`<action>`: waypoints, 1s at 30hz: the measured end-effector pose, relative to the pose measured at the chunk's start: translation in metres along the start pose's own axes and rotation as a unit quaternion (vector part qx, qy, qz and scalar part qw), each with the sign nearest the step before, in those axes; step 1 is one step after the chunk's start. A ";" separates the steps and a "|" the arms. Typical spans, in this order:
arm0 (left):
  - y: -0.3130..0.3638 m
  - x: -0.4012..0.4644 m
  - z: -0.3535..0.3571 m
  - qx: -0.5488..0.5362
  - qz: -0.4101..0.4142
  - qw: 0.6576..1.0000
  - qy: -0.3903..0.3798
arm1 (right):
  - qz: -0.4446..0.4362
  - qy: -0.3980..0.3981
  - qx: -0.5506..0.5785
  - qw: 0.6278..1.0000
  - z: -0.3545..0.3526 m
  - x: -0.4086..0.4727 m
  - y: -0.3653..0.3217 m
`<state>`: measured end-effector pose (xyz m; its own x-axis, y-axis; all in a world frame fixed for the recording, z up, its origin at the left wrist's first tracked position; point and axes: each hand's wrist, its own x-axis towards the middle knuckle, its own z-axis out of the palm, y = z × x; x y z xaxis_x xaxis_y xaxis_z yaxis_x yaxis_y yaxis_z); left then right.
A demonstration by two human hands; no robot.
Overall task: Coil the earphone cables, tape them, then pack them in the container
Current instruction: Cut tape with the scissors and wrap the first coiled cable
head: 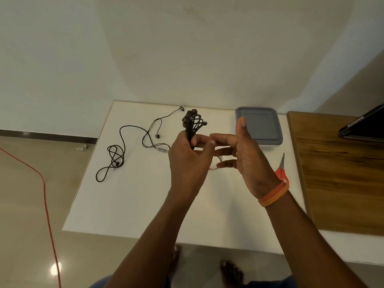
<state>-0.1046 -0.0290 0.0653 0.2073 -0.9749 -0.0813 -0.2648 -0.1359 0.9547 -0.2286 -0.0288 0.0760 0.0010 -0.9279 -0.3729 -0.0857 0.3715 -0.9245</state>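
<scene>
Left hand [188, 156] is gripping coiled earphones [193, 123] while the open right hand [245, 154] is bringing tape [214, 166]; wrapping snugly should keep loops together.

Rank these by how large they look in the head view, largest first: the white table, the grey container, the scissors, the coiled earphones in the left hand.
1. White table
2. Grey container
3. Scissors and coiled earphones: too alike to rank, since the right hand hides part of the scissors and the left hand hides part of the coil.
</scene>
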 end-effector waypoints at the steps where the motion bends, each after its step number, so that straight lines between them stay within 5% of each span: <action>1: 0.000 0.000 -0.001 0.017 0.017 1.000 0.000 | -0.005 -0.004 -0.008 1.000 0.003 -0.001 -0.001; 12: -0.005 0.000 -0.002 0.147 0.098 0.979 0.098 | -0.011 -0.065 0.024 0.998 0.016 -0.006 -0.005; 21: -0.005 0.003 -0.008 0.151 0.135 0.977 0.073 | -0.019 -0.046 -0.043 0.998 0.010 -0.002 -0.003; 30: -0.004 0.010 -0.013 -0.043 -0.024 0.999 0.017 | -0.027 0.100 -0.020 0.994 -0.006 0.002 0.001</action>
<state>-0.0897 -0.0362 0.0646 0.2501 -0.9610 -0.1182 -0.1733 -0.1645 0.9710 -0.2351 -0.0308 0.0752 -0.1912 -0.9356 -0.2968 -0.1306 0.3240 -0.9370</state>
